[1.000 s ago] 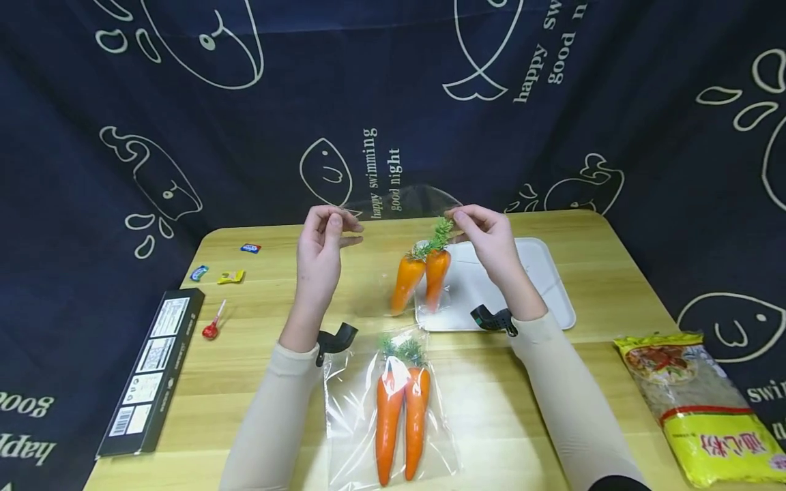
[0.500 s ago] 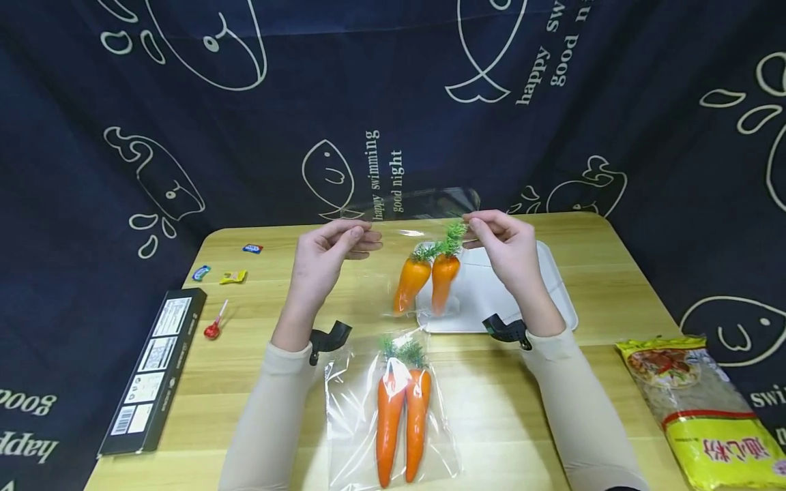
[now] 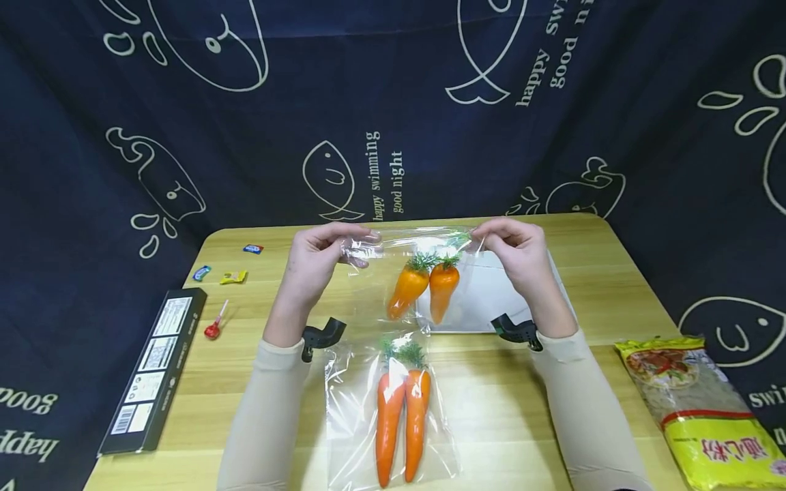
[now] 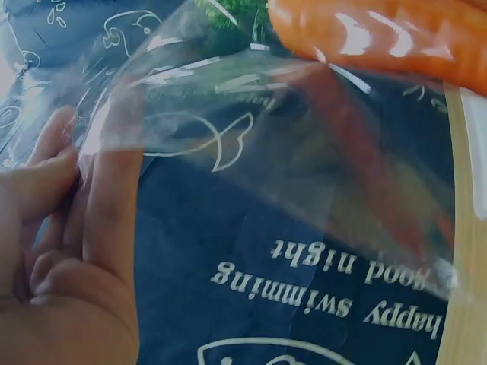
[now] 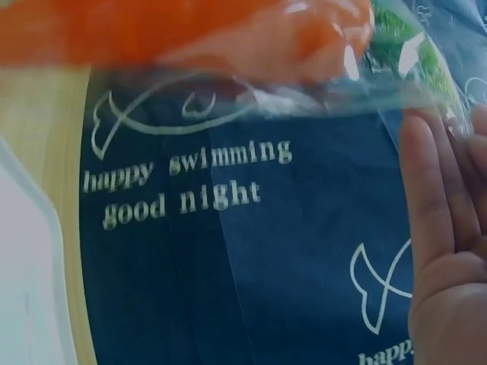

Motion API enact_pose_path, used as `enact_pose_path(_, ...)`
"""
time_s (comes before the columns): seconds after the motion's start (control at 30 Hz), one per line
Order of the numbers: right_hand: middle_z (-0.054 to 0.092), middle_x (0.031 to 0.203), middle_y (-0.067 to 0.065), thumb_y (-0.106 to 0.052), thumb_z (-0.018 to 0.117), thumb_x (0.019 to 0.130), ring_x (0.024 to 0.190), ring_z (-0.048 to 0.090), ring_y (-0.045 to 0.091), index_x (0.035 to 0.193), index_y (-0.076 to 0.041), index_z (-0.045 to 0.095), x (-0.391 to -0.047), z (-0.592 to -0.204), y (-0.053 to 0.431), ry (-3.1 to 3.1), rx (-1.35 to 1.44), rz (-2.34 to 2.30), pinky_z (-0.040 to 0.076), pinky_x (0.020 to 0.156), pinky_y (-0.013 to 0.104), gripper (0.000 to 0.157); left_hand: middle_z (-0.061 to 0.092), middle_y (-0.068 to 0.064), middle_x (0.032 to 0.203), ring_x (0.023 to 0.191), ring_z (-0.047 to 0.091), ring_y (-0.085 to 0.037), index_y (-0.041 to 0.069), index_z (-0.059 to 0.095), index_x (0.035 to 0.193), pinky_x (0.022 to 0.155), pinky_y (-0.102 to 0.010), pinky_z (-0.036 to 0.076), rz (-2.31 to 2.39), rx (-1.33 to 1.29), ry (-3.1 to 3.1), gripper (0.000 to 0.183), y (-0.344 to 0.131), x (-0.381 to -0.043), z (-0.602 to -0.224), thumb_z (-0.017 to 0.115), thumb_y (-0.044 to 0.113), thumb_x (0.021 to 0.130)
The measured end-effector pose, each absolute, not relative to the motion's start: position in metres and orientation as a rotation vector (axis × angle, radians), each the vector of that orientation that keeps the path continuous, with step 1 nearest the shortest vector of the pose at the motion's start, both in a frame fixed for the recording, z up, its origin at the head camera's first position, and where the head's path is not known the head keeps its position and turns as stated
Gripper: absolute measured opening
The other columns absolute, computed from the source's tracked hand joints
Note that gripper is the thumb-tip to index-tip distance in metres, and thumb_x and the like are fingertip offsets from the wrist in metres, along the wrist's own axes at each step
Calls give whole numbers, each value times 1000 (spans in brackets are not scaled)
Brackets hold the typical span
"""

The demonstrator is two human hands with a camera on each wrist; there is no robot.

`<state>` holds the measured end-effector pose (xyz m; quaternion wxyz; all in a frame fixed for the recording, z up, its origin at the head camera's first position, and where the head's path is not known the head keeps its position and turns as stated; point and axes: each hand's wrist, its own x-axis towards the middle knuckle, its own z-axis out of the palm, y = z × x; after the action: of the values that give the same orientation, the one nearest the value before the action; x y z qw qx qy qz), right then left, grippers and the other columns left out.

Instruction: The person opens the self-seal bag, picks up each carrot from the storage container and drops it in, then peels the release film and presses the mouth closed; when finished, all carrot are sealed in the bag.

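A clear plastic bag (image 3: pixel 368 293) with two carrots (image 3: pixel 408 290) in it hangs between both hands above the table. My left hand (image 3: pixel 316 262) pinches its upper left corner between thumb and fingers, as the left wrist view also shows. At the upper right corner, my right hand (image 3: pixel 516 252) pinches the film beside the green carrot tops (image 3: pixel 451 256). The bag's top edge is folded down toward me and catches the light. Nearer to me, a second clear bag (image 3: pixel 350 423) lies flat on the table with two longer carrots (image 3: pixel 389 426) inside.
Behind the held bag and right hand lies a white tray (image 3: pixel 479 300). On the left are a black box (image 3: pixel 153 372), a red lollipop (image 3: pixel 212 330) and several small wrapped candies (image 3: pixel 233 277). A yellow-and-clear food packet (image 3: pixel 700 409) lies at the right edge.
Both hands have spread apart and come slightly lower. The bag's upper edge, earlier standing up behind the hands, is now folded over toward me, and the carrots have shifted with it.
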<state>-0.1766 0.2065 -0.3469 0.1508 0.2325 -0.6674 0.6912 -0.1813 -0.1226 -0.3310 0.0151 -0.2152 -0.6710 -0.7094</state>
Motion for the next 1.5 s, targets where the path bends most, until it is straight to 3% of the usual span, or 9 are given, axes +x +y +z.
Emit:
enact_pose_path(0.33,76,97,-5,-1,57,98,80,67,9,104,7,71,-169,-341,211,-2102,758,1668,54,74,17,16,69,-17,120,104,69,-34,-5,65,120,84,-43,61,-2269,-861,-2087,34,-128,-177,-324,38,3,101)
enact_pose_path(0.53,76,92,-4,1,80,80,80,72,7,99,0,71,-170,-341,198,-2080,593,1606,58,75,18,21,74,-8,108,95,72,-21,7,71,112,81,-33,61,-2044,-672,-2116,22,-111,-177,-326,73,14,91)
enact_pose_path(0.67,77,96,1,2,81,79,83,73,8,97,0,72,-170,-342,191,-2018,522,1621,59,74,19,20,75,-8,103,91,74,-22,7,68,108,75,-31,61,-1975,-611,-2026,21,-101,-180,-330,75,4,88)
enact_pose_path(0.8,77,93,-2,4,80,79,78,74,10,97,4,71,-170,-343,187,-1946,481,1731,60,72,20,20,70,-12,115,102,71,-27,16,51,134,82,-34,61,-2142,-704,-1890,58,-98,-184,-337,75,-3,85)
enact_pose_path(1.0,78,92,-2,7,79,79,74,73,14,97,5,70,-168,-344,182,-1807,412,1905,60,70,21,20,53,-14,148,129,58,-35,27,31,154,110,-50,46,-2618,-902,-1866,98,-91,-188,-351,86,30,73)
enact_pose_path(1.1,77,93,-5,4,79,80,80,73,10,98,2,71,-168,-343,178,-1847,396,1836,59,72,19,20,61,-12,140,124,63,-32,20,46,148,107,-46,49,-2562,-811,-1984,85,-84,-185,-353,87,30,73)
enact_pose_path(1.2,76,98,-5,4,80,80,85,72,10,105,2,69,-167,-342,174,-1865,454,1775,58,76,18,27,72,-9,122,110,70,-27,14,66,130,94,-41,58,-2421,-634,-2046,51,-78,-180,-351,83,21,82)
enact_pose_path(1.4,63,133,14,7,77,80,115,64,23,153,-16,30,-163,-342,166,-1941,699,1988,45,104,30,90,76,-8,108,96,74,-26,7,74,112,84,-40,61,-2306,-484,-2044,29,-74,-171,-345,77,24,89)
enact_pose_path(1.5,70,116,7,-9,81,82,99,68,16,143,-16,46,-159,-342,161,-2169,538,1968,53,89,24,71,76,-7,108,95,74,-26,9,75,112,83,-41,61,-2290,-497,-2072,29,-73,-167,-343,77,26,88)
